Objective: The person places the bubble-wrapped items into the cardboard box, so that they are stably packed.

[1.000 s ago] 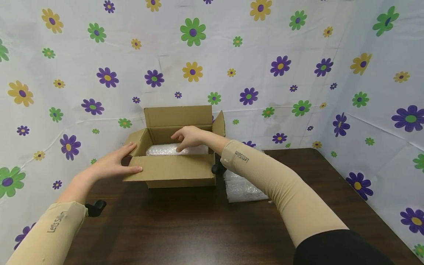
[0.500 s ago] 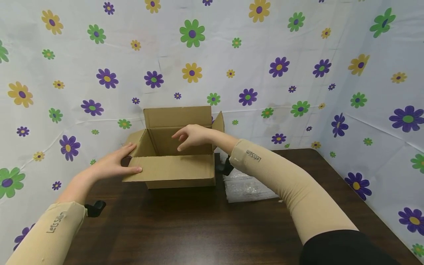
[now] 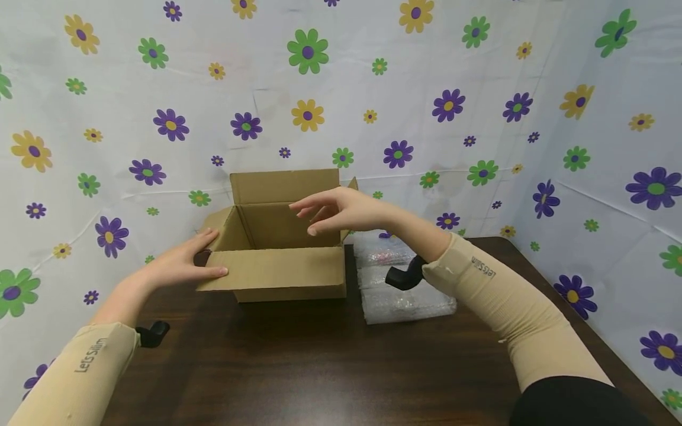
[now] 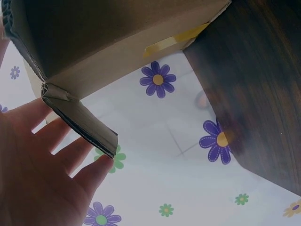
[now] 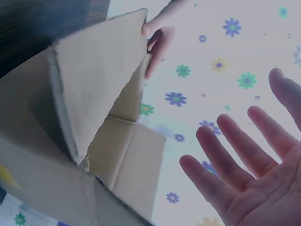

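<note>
A brown cardboard box (image 3: pixel 293 293) stands on the dark wooden table with its flaps raised or folded outward. My left hand (image 3: pixel 181 260) rests at its left front corner, thumb on the front flap (image 3: pixel 282 267). In the left wrist view, the straight fingers of the left hand (image 4: pixel 51 165) touch a side flap (image 4: pixel 89 122). My right hand (image 3: pixel 346 210) hovers over the box's right side, holding nothing. Its fingers spread apart in the right wrist view, palm (image 5: pixel 268 202) showing. The bottom of the box is hidden behind the front flap.
Several clear bubble-wrapped packages (image 3: pixel 407 305) lie in a row on the table (image 3: pixel 319 367), right of the box. A white cloth (image 3: pixel 213 94) printed with flowers hangs behind the table and along its right side.
The bubble-wrapped package seen in the box opening a second ago has dropped out of sight inside. My right hand has risen and moved right, fingers loosening; the left hand has stayed put.
</note>
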The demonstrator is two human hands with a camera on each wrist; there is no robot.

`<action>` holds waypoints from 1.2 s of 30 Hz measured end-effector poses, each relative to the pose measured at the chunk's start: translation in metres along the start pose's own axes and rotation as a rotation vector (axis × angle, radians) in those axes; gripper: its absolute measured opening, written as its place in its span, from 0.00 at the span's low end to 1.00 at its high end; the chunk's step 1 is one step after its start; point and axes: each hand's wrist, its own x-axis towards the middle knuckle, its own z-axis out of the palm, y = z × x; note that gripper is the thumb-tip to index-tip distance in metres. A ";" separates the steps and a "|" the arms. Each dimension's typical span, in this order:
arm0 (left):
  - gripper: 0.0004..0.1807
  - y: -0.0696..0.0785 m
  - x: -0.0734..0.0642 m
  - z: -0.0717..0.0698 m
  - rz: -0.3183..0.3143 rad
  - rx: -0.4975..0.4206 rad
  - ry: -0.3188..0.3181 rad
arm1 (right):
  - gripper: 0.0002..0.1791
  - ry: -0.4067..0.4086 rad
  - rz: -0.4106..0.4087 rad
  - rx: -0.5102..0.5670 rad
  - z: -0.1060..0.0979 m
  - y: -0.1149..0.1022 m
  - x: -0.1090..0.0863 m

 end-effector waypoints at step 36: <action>0.55 0.001 0.000 -0.001 0.012 -0.010 0.001 | 0.38 0.150 0.195 -0.160 0.044 0.144 -0.162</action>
